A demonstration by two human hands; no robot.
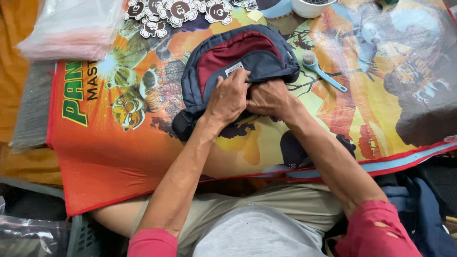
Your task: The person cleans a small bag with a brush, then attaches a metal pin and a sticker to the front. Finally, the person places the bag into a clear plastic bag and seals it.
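Observation:
A small navy and maroon bag [238, 54] lies on a bright printed cartoon mat [119, 143] in front of me. My left hand [227, 97] presses down on the bag's near edge, fingers curled over the fabric just below a small white label. My right hand [269, 97] is right beside it, fingers bent and pinching the same navy edge. Both hands touch each other at the knuckles. What lies under the fingers is hidden.
A light blue brush [321, 70] lies right of the bag. Several round brown-and-white patches [176, 12] lie at the mat's far edge, next to a white bowl [312, 7]. A stack of clear plastic bags [71, 28] sits at the far left. Dark blue fabric [419, 214] lies at lower right.

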